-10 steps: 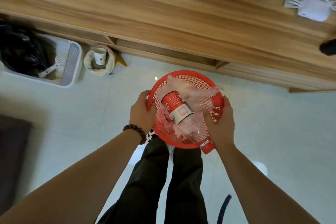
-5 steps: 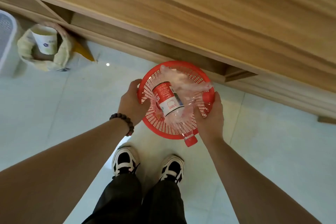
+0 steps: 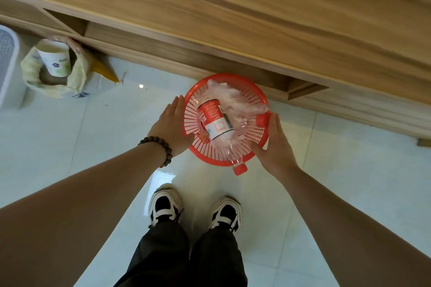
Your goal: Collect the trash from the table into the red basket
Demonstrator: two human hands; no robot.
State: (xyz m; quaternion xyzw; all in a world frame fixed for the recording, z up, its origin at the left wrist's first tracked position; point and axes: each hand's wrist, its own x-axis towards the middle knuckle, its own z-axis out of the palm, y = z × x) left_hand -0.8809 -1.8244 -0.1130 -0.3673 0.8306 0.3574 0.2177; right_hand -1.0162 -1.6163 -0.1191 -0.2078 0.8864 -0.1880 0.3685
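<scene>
Near edge: two black-and-white sneakers point(image 3: 194, 209) on pale floor tiles point(image 3: 326, 170), dark trousers above them. Both forearms reach forward. Left hand point(image 3: 169, 123) flat, fingers straight, palm against the left side of the red basket point(image 3: 254, 98); beaded bracelet point(image 3: 161, 148) on that wrist. Right hand point(image 3: 276, 144) also flat and unfurled, at the basket's right rim, not wrapped around it. Can't tell if the basket sits on the floor or hangs between the palms. Inside: crushed clear bottle point(image 3: 215, 119) with red-white label, its red cap point(image 3: 240, 168) poking over the near rim, plus crumpled clear plastic point(image 3: 233, 100). Far left: paper cup point(image 3: 54, 59) in a pale bag point(image 3: 32, 72). Beyond: wooden table point(image 3: 256, 18).
</scene>
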